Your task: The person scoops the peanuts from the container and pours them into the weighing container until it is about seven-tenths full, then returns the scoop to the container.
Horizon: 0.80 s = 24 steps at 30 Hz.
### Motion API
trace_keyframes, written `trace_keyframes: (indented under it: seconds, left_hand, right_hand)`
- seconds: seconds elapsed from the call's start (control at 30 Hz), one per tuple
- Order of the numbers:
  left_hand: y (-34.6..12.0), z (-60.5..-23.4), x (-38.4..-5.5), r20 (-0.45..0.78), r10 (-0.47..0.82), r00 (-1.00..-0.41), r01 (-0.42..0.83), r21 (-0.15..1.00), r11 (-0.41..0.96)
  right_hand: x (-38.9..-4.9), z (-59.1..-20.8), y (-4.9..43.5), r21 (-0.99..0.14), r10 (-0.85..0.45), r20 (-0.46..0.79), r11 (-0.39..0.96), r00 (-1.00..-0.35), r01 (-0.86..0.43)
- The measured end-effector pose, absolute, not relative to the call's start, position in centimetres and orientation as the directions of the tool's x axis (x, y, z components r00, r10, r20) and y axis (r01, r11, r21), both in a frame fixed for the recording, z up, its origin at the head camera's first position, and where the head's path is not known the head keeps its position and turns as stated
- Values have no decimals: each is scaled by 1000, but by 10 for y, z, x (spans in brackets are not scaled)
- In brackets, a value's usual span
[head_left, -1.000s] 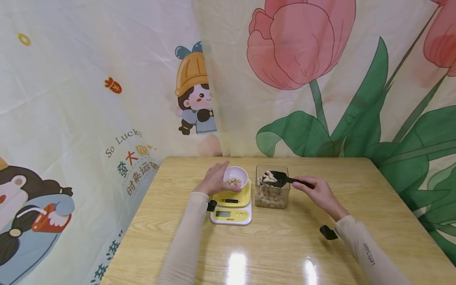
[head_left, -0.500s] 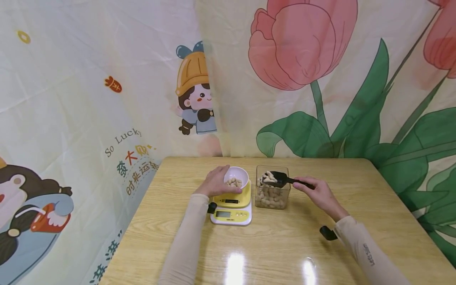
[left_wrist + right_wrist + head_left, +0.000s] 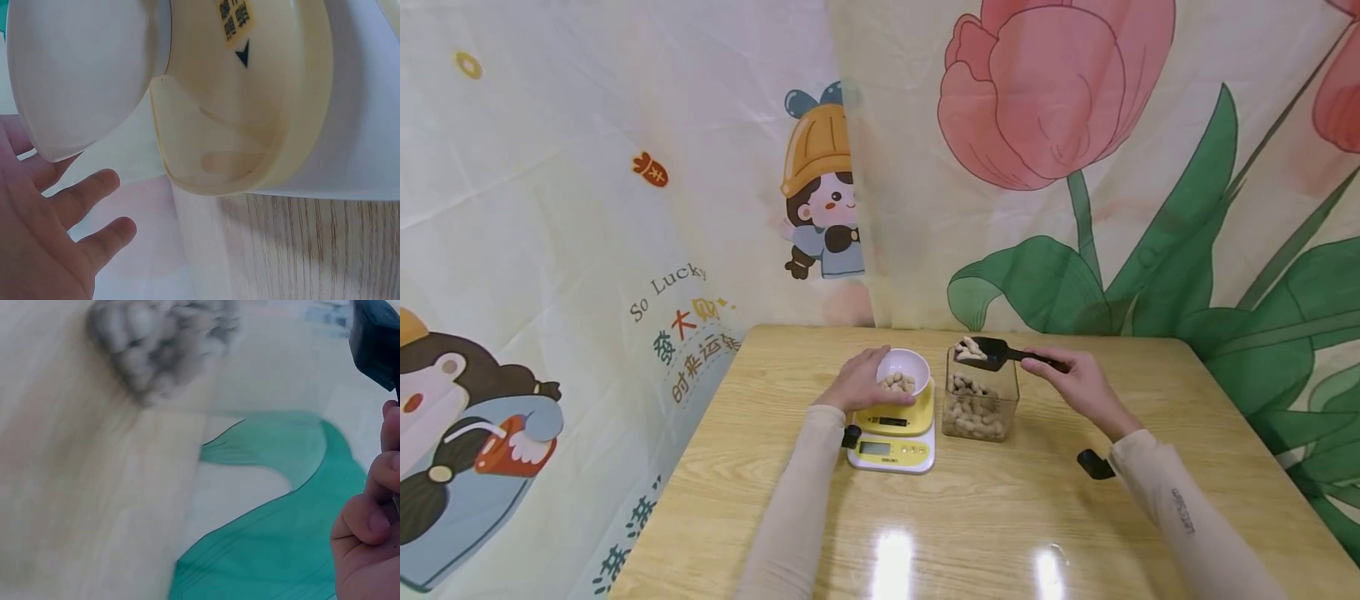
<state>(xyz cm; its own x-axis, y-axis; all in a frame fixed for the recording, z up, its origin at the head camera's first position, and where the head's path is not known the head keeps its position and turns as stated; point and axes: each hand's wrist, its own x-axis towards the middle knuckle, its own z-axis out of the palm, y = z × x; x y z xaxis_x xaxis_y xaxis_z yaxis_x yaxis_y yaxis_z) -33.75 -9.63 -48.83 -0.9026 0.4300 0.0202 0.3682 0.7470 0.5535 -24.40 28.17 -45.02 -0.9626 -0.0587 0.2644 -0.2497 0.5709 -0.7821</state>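
Note:
My left hand (image 3: 860,383) holds a small white bowl (image 3: 912,362) with peanuts (image 3: 898,382) in it, thumb at the near side and fingers at the far side. The bowl sits over the yellow platform of a kitchen scale (image 3: 891,460). In the left wrist view the white bowl (image 3: 81,69) meets some fingertips, while two fingers (image 3: 94,190) spread apart from it. My right hand (image 3: 1086,385) grips the handle of a black scoop (image 3: 994,355) loaded with peanuts (image 3: 971,349). The scoop is raised at the top of a clear container (image 3: 1011,400).
More peanuts (image 3: 973,414) lie in the clear container, just right of the scale. Both stand on a wooden table (image 3: 1000,517). A printed cloth (image 3: 910,275) hangs behind the table's back edge. A dark wrist camera (image 3: 1096,464) juts out beside my right sleeve.
The scoop with its peanuts has risen from inside the container to its rim. My left hand stays on the bowl. The head view has shifted slightly.

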Motion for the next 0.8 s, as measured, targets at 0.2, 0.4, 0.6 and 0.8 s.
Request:
trace_keyframes:
  seconds: [0.2, 0.4, 0.6, 0.8]
  left_hand:
    - [-96, -491, -341, 25, 431, -902, 373, 548, 749]
    - [-92, -494, -343, 13, 446, -895, 380, 545, 747]
    - [-91, -494, -342, 8, 453, -891, 384, 545, 745]
    - [-95, -492, -339, 15, 432, -902, 370, 545, 753]
  right_hand:
    - [-257, -431, 251, -800, -112, 276, 524, -955, -292]
    - [-272, -432, 223, -764, -182, 288, 548, -940, -340]
    - [-283, -433, 211, -633, -276, 270, 672, -923, -386]
    - [-291, -418, 203, -495, -416, 283, 708, -864, -503]
